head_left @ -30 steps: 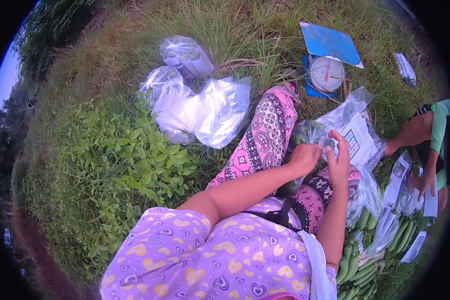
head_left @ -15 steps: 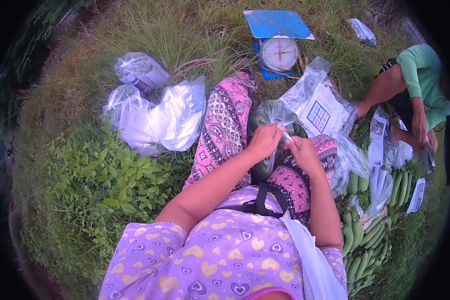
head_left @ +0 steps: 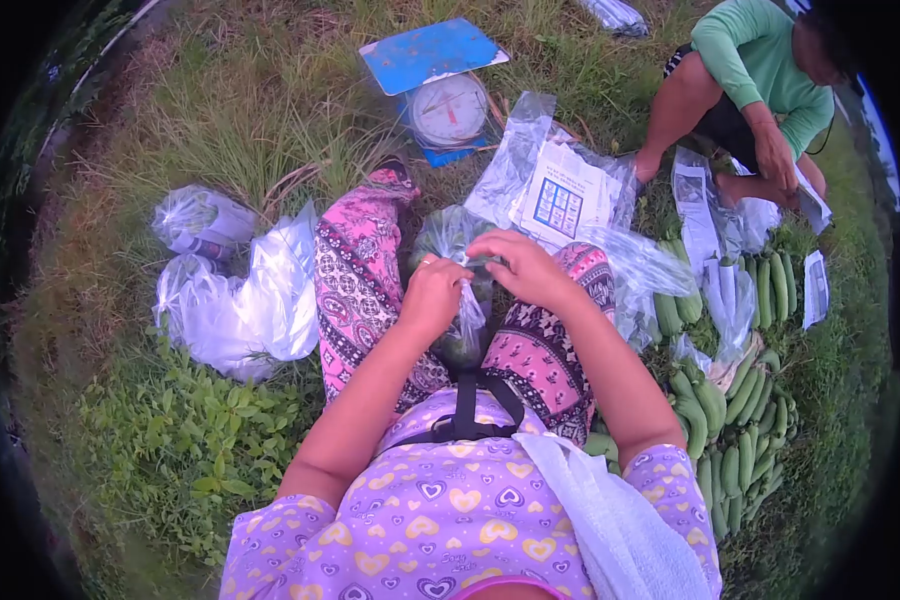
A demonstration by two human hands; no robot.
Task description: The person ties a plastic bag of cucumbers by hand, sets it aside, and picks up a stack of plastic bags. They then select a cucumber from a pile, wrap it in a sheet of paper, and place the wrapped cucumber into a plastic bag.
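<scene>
Head view: the left hand (head_left: pixel 432 295) grasps the gathered neck of a clear plastic bag (head_left: pixel 448 232) of green produce, which lies between the bent legs (head_left: pixel 545 345). The right hand (head_left: pixel 526 270) bends over the same neck; whether its fingers are closed on the plastic cannot be told. A blue scale (head_left: pixel 448 112) stands beyond the bag.

One clear plastic bag (head_left: pixel 442 232), thin and crinkled, bulging with dark green contents, probably produce, though the film's glare blurs their kind. Neck gathered and twisted narrow, with loose film hanging over the filled body. Located low between two pink-and-black patterned trouser legs (head_left: pixel 545 360), the bulk partly hidden.
</scene>
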